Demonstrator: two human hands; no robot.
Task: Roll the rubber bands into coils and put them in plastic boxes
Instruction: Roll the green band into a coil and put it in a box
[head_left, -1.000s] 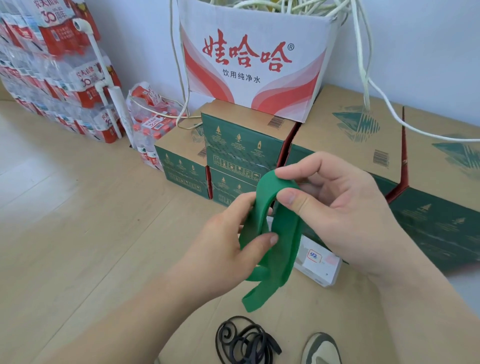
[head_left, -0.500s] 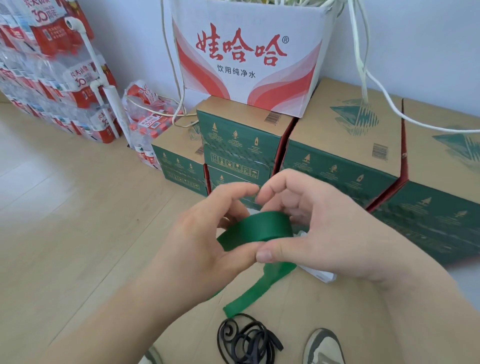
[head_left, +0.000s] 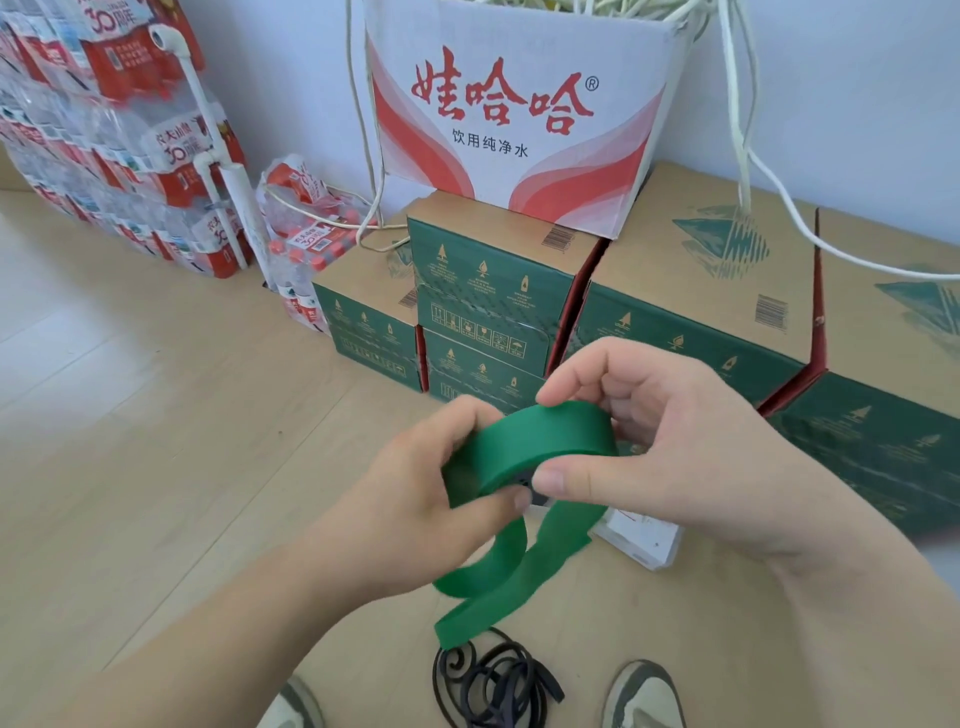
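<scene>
A wide green rubber band (head_left: 540, 441) is partly wound into a coil between both hands, above the floor. My left hand (head_left: 415, 499) grips the coil's left side with thumb and fingers. My right hand (head_left: 675, 447) pinches its right side, forefinger on top and thumb at the front. Two loose green strips (head_left: 498, 582) hang down from the coil. A tangle of black rubber bands (head_left: 493, 686) lies on the floor below. A clear plastic box (head_left: 644, 535) with a white label sits on the floor, mostly hidden behind my right hand.
Green and brown cartons (head_left: 691, 296) are stacked against the wall behind the hands, with a white and red carton (head_left: 509, 114) full of pale cords on top. Shrink-wrapped water bottle packs (head_left: 119, 145) stand at the left. My two shoes (head_left: 644, 696) show at the bottom edge.
The band went from a loose hanging loop to a wound coil held flat between both hands. The hanging tails have shifted right and now form two strips.
</scene>
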